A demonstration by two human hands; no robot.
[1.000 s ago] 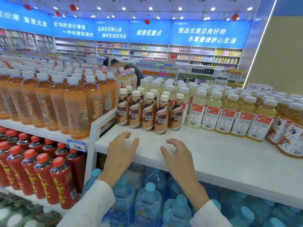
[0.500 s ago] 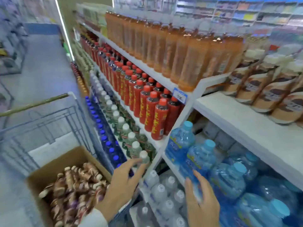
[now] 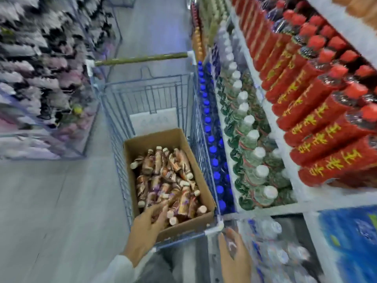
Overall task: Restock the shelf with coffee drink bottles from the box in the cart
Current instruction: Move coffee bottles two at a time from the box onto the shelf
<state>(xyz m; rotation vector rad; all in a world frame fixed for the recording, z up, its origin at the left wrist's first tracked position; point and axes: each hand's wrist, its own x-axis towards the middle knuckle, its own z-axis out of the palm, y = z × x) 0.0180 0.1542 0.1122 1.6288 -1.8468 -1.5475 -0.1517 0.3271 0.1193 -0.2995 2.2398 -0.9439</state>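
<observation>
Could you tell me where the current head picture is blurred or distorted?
Head view: motion blur smears everything, worst on the dark goods at left and the red-labelled plastic bottles at right; the brown cardboard box of white-capped coffee drink bottles is clearest; the wide lens slants the white shelves; lighting even.

Box (image 3: 142, 144), lower centre: brown cardboard, matt. Coffee bottles (image 3: 167, 180) inside: plastic, glossy printed wrap, smooth cream caps. Cart (image 3: 146, 94): thin metal wire, blue-grey coat, dull sheen. Floor (image 3: 51, 201), left: smooth grey, near matt. Red bottles (image 3: 318, 127), right: shiny red wrap, gold print. Blue caps (image 3: 213, 149) beside cart: glossy plastic. My sleeve (image 3: 120, 268), bottom edge: pale soft cloth.
</observation>
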